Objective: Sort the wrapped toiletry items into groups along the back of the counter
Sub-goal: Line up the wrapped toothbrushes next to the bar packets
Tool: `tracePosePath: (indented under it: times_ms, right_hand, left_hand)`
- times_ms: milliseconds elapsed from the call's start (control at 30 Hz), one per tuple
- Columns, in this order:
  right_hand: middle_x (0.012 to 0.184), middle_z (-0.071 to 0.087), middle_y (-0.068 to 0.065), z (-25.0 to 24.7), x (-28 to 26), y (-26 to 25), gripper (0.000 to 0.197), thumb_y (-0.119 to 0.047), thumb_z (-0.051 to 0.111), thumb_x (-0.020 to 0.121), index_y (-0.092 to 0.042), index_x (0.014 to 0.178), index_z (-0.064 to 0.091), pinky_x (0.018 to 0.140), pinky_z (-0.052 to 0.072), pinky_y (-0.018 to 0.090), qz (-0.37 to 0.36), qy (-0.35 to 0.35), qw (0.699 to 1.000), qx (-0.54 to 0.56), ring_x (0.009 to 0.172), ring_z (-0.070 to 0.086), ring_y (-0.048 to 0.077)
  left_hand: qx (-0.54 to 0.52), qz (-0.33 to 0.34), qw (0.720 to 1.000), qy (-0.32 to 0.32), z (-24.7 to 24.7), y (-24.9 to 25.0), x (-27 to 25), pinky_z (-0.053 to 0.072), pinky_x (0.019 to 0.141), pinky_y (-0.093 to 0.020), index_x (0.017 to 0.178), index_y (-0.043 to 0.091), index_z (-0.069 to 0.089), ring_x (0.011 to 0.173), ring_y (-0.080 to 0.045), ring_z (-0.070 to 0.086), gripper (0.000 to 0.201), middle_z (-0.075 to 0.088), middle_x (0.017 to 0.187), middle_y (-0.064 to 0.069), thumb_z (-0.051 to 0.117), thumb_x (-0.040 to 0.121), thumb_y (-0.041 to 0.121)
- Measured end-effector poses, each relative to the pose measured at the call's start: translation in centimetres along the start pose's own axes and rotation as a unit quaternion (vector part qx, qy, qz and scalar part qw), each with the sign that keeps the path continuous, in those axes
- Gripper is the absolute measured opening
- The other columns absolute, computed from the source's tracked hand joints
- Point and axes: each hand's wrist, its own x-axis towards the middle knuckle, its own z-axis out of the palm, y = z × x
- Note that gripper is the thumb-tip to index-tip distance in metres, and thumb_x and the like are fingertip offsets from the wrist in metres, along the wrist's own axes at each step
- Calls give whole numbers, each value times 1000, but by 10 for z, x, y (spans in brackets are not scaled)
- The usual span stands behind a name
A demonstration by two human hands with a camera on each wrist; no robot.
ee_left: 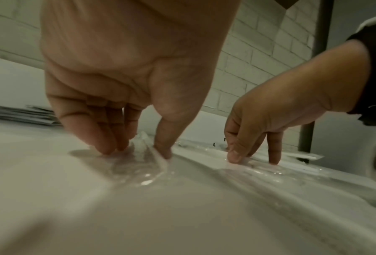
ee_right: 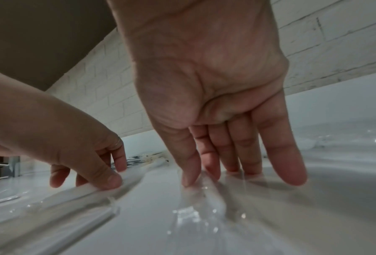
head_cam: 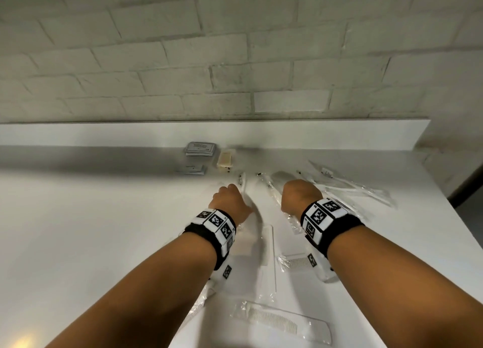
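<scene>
Left hand: the left hand (head_cam: 230, 204), center of the head view, pinches the clear wrapper of a wrapped toothbrush (head_cam: 243, 188) between thumb and fingertips (ee_left: 108, 146), low on the desk (head_cam: 104, 230).
Right hand: the right hand (head_cam: 298, 194) pinches a second wrapped toothbrush (ee_right: 202, 189) the same way, just beside the first.
Long axis: both packets run front to back, pointing toward the backsplash.
Groups: gray sachets (head_cam: 200, 149) and a wrapped soap bar (head_cam: 226, 159) sit upper center, ahead of the left hand, which is nearer.
Open room: bare desk along the back, right of the soap bar.
Clutter: loose wrapped items (head_cam: 360, 190) at right; wrapped combs (head_cam: 282, 321) near the front edge.
</scene>
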Motion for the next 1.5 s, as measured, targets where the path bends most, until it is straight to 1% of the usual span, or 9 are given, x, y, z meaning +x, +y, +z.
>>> tracePosePath:
  times_ms: [100, 367, 500, 633, 833, 1033, 1200, 1333, 1500]
  right_hand:
    - [109, 68, 10, -2, 0, 0, 18, -11, 55, 86, -7, 100, 66, 71, 45, 28, 15, -1, 1000, 2, 102, 65, 27]
    - [112, 67, 12, -1, -2, -7, 23, -7, 52, 86, -5, 104, 65, 73, 44, 27, 32, 15, 999, 4, 106, 63, 28]
    - [112, 67, 11, -3, -1, -13, 23, -6, 52, 86, -6, 104, 66, 76, 47, 28, 40, 12, 999, -4, 106, 63, 27]
    - [111, 66, 10, -2, 2, -16, 22, -10, 54, 85, -7, 104, 65, 76, 48, 28, 53, 15, 998, -11, 105, 63, 27]
    - [105, 69, 7, 0, 10, -4, 21, -25, 56, 87, -10, 98, 67, 72, 45, 27, 35, -3, 999, 16, 98, 64, 26]
    - [153, 36, -4, 2, 1, 14, 57, -22, 55, 91, -28, 145, 38, 112, 34, 36, -108, -64, 992, 0, 138, 39, 20]
    - [155, 31, 7, 6, 24, -9, 56, -11, 42, 96, -14, 150, 25, 105, 42, 37, -110, -61, 990, -56, 130, 47, 27]
    - [147, 37, 23, -1, 47, -34, 48, -2, 41, 95, 2, 142, 34, 100, 41, 39, -50, -50, 997, -35, 128, 47, 35]
    - [135, 49, 18, 0, 82, -52, 37, -9, 42, 94, -2, 130, 49, 95, 44, 38, -15, -11, 998, 55, 121, 51, 34]
  left_hand:
    - [-4, 6, 1000, 4, -6, 2, 2, 48, 83, -36, 115, 3, 46, 108, -32, 58, 30, 58, 117, -15, 48, 86, 9]
    - [-37, 129, 989, 69, -17, -4, 7, 46, 81, -36, 115, 2, 50, 98, -36, 56, 37, 50, 118, -20, 43, 80, -7]
    - [102, 237, 964, 65, -9, -6, 2, 48, 81, -39, 118, 3, 51, 104, -34, 51, 39, 47, 120, -17, 46, 80, -6]
    - [15, 287, 958, 10, 0, -9, 2, 48, 89, -40, 123, 13, 54, 108, -33, 53, 39, 47, 125, -11, 55, 84, 8]
    - [42, 204, 975, 74, -9, -19, 8, 47, 89, -40, 129, 8, 52, 109, -35, 51, 43, 48, 130, -14, 44, 87, 7]
    - [45, 218, 974, -48, -5, -23, 20, 48, 91, -40, 132, 14, 48, 111, -32, 54, 39, 40, 137, -11, 44, 94, 13]
    - [9, 227, 973, -29, 3, -15, 42, 46, 97, -35, 133, 8, 46, 111, -32, 57, 44, 39, 139, -13, 47, 90, 7]
    - [-17, 236, 972, -12, -2, -7, 64, 37, 98, -28, 129, 1, 46, 123, -29, 47, 43, 47, 135, -16, 47, 86, 2]
    - [-29, 214, 976, -13, -4, -4, 86, 39, 92, -26, 125, 4, 49, 114, -29, 50, 39, 48, 126, -18, 48, 87, 8]
